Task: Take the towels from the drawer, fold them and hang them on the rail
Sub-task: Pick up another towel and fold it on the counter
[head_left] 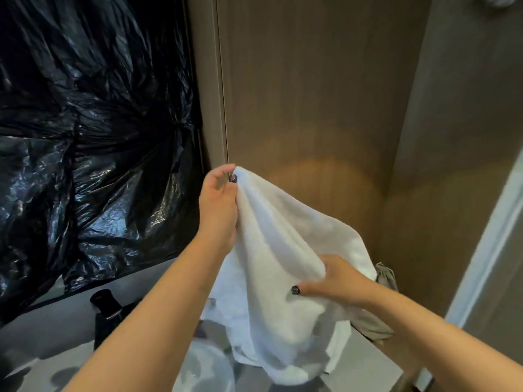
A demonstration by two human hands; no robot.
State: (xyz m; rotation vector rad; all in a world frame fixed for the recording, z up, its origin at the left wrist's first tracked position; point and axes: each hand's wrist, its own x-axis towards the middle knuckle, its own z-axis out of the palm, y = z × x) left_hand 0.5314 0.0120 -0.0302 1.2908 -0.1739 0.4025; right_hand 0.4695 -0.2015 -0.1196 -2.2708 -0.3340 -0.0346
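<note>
Holding: a white terry-cloth towel hangs in mid-air between two bare forearms, above the near end of the worktop.
Right hand: the right hand grips a bunched fold low on the towel's right side, thumb with a dark-painted nail pressed across the cloth, fingers curled behind it.
Left hand: the left hand is raised higher and pinches the towel's top corner between thumb and fingertips, so the cloth drapes down from that peak in long soft folds.
Towel's lower edge: it falls loose over the near part of the worktop, and whether it touches the surface cannot be told.
Worktop: a pale grey smooth worktop runs along the bottom of the view, blurred near the camera, with mottled light and dark patches on it.
On the worktop: a black bottle-like object with a slanted top stands just left of the left forearm; its exact kind is unclear.
Beside the towel: a crumpled beige-grey piece of cloth shows behind the right wrist, partly hidden.
Left wall: shiny crumpled black plastic sheeting covers the whole area above the worktop on the left.
Back of the room: a tall brown wood-grain panel rises behind the towel, with a warm patch of light low on it.
Right side: a pale grey frame edge slants down the right margin.
</note>
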